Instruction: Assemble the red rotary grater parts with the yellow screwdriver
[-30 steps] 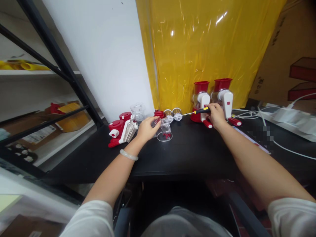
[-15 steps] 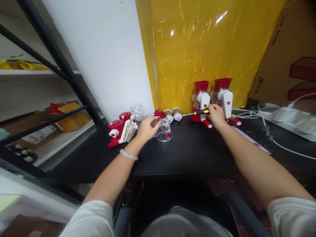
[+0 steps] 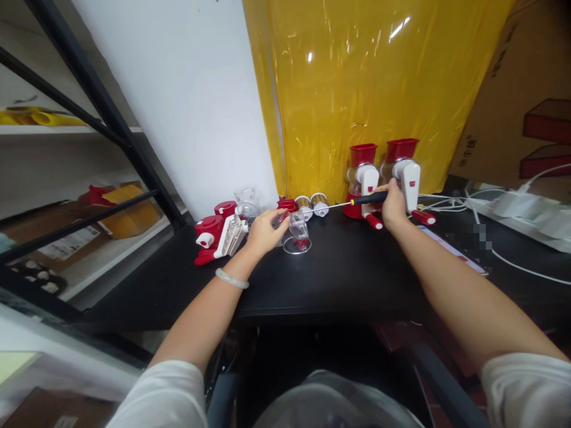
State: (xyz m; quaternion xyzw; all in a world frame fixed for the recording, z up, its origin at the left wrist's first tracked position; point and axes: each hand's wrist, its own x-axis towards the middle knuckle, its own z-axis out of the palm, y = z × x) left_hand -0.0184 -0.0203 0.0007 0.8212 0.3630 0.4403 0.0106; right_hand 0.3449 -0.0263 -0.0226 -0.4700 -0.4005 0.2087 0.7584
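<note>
Head view: left hand (image 3: 266, 233) pinches clear housing (image 3: 298, 227), right hand (image 3: 394, 207) grips screwdriver (image 3: 369, 198); two graters (image 3: 370, 179) right of housing look assembled, drums (image 3: 319, 204) loose.

A black tabletop (image 3: 339, 273) bears two white-rimmed metal drums (image 3: 319, 204). Left of the drums lie red-and-white machine parts (image 3: 209, 229); in front is a clear plastic housing (image 3: 297, 240). Right of them stand two red-and-white crank machines (image 3: 369, 178), with a phone (image 3: 450, 248) and white power strip (image 3: 529, 217) well beyond.
</note>
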